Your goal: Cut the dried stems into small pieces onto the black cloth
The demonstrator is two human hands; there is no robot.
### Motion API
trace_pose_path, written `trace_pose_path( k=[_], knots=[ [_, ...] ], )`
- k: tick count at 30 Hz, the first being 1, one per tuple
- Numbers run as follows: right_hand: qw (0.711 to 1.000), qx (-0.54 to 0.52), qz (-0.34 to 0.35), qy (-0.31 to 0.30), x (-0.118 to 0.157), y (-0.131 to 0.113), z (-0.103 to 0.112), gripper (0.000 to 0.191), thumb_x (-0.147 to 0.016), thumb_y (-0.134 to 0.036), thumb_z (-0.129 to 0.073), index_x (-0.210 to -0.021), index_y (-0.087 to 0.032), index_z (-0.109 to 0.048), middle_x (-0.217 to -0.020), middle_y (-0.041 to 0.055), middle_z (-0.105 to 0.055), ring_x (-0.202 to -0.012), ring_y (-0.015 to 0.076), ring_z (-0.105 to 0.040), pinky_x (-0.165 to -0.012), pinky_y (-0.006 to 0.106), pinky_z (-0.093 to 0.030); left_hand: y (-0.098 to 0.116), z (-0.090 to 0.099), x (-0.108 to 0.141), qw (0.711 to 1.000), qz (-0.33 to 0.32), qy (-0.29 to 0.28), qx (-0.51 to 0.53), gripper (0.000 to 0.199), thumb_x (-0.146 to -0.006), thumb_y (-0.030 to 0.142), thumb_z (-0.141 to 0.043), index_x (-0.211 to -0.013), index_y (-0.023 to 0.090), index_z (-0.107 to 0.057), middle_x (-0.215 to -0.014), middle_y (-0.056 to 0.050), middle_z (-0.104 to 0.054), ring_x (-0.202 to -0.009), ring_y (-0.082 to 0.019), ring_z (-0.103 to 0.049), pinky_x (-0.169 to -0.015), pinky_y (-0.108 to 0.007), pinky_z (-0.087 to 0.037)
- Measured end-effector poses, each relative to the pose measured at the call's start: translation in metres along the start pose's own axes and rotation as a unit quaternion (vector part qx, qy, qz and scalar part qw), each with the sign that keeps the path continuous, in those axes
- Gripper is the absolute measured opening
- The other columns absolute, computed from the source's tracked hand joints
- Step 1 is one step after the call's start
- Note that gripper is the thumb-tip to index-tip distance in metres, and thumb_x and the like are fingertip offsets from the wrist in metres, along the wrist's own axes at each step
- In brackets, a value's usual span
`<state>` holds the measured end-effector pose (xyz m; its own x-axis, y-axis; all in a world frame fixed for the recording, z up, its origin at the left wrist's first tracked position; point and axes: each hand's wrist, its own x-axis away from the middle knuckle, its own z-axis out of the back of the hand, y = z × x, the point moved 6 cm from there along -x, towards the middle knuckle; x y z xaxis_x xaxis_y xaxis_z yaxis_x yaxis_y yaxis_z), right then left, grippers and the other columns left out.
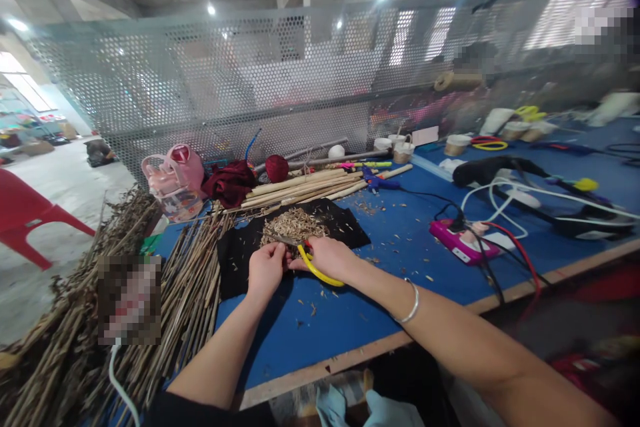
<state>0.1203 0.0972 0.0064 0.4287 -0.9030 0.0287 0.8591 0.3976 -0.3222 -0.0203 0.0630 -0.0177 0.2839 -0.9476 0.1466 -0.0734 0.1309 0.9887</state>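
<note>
A heap of small dry plant pieces lies on a black cloth on the blue table. At the heap's near edge, my left hand has its thumb and fingers pinched together; what they hold is too small to name. Close beside it on the right, my right hand is closed on yellow-handled scissors, whose blades point left over the heap. One yellow handle loop sticks out below the right hand. The fingertips of both hands nearly meet.
Long dry stalks cover the table's left side. Pale sticks, a dark red yarn ball and a pink bottle are behind. A blue glue gun, a magenta power strip and cables lie right. A mesh partition stands behind.
</note>
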Motion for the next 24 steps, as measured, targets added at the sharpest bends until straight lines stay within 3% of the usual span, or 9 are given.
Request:
trace_pose_path(
  k=[11,16,20,24],
  knots=[
    [1.000,-0.024,0.000,-0.021,-0.005,0.006,0.001,0.058,-0.063,-0.074,-0.049,-0.077,-0.019,-0.062,-0.077,0.0105,-0.066,-0.069,0.0236,-0.063,-0.050,0.025,-0.035,0.004,-0.001,0.003,1.000,0.004,-0.010,-0.025,0.031,-0.065,0.043,-0.061,-0.058,0.013,-0.055,-0.052,-0.001,-0.057,-0.047,-0.009,-0.052,-0.048,-0.022,-0.047],
    [0.997,-0.039,0.004,0.070,-0.007,0.006,0.015,0.046,-0.070,-0.065,-0.050,-0.073,-0.019,-0.058,-0.069,0.0066,-0.063,-0.064,0.0196,-0.059,-0.051,0.024,-0.034,0.010,-0.006,0.007,0.999,-0.007,-0.016,0.033,0.035,-0.064,0.047,-0.063,-0.069,0.013,-0.056,-0.055,0.000,-0.057,-0.048,-0.009,-0.053,-0.049,-0.021,-0.047],
    [0.983,-0.136,0.018,0.119,-0.009,0.007,0.020,0.032,-0.072,-0.050,-0.054,-0.070,-0.019,-0.053,-0.065,0.0015,-0.059,-0.058,0.0135,-0.052,-0.052,0.022,-0.034,0.007,-0.013,0.010,0.998,0.004,-0.057,0.016,0.037,-0.065,0.049,-0.061,-0.070,0.013,-0.055,-0.057,-0.001,-0.057,-0.048,-0.008,-0.053,-0.046,-0.020,-0.045],
    [0.946,-0.298,0.068,0.110,-0.010,0.002,0.016,0.019,-0.068,-0.035,-0.057,-0.070,-0.018,-0.048,-0.063,-0.0027,-0.054,-0.057,0.0108,-0.050,-0.054,0.020,-0.038,0.000,-0.024,0.015,0.990,0.008,-0.132,-0.048,0.034,-0.069,0.048,-0.057,-0.070,0.014,-0.054,-0.057,0.000,-0.055,-0.046,-0.008,-0.052,-0.041,-0.017,-0.041]
  ],
)
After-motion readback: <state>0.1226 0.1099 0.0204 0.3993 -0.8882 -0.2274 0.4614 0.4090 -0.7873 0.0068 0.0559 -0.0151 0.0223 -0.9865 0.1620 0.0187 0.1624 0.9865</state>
